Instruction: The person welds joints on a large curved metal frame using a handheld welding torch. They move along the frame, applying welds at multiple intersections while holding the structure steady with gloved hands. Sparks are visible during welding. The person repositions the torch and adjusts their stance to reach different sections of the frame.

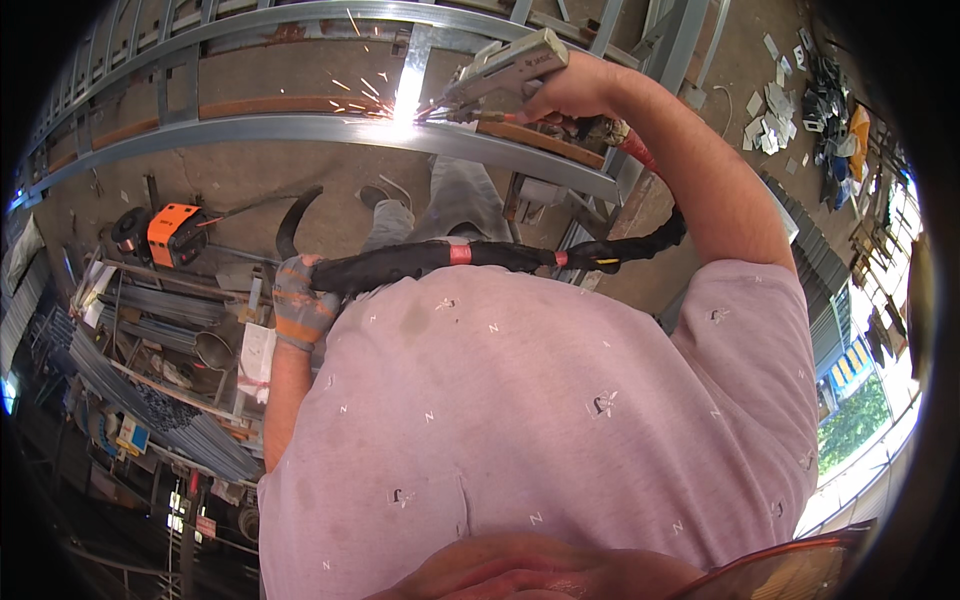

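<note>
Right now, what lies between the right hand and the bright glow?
In the head view, the front of the grey tool lies between the right hand and the glow.

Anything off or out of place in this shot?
Two things. The left hand is gloved, but the right hand, holding the grey tool near the sparks, looks bare: odd mismatch. Also, pale flat scraps lie scattered on the floor at upper right, looking dropped rather than stacked.

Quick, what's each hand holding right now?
Left hand: closed around the thick black hose.
Right hand: closed, holding the grey welding gun.
</note>
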Tool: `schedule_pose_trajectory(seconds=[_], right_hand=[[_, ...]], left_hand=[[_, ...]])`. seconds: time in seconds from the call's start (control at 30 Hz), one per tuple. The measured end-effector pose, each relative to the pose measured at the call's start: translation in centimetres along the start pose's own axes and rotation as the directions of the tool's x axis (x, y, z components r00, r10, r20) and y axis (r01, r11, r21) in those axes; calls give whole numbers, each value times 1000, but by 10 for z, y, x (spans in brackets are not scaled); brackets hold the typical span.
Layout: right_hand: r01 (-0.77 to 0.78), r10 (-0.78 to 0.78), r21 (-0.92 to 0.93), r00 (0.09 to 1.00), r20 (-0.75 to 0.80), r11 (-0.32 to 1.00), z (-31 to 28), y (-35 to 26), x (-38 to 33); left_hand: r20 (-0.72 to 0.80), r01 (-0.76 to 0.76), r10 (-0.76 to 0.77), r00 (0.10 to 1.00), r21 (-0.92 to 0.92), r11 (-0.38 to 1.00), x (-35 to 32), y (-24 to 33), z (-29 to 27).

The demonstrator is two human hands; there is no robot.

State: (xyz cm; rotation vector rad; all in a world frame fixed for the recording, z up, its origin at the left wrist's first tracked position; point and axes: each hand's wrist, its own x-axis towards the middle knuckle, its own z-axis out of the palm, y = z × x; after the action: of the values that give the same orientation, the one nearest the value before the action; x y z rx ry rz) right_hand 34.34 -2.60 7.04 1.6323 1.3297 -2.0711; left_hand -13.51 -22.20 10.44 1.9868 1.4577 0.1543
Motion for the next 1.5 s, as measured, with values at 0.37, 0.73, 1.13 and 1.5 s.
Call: schedule_pose_trajectory(seconds=[0.37,0.73,1.13,1.5], right_hand=[[95,-87,64,989,-122,993,-19,22,-48],[-81,91,106,991,-94,991,-5,45,-62],[-75,85,92,991,-104,993,-5,52,-51],[-98,95,-14,988,-119,995,-6,49,-47]], left_hand=[[-17,-55,55,998,-8,998,17,4,0],[24,-147,147,989,-1,989,28,2,11],[54,-105,105,993,-2,994,30,9,9],[31,-128,128,991,-9,992,32,10,10]])
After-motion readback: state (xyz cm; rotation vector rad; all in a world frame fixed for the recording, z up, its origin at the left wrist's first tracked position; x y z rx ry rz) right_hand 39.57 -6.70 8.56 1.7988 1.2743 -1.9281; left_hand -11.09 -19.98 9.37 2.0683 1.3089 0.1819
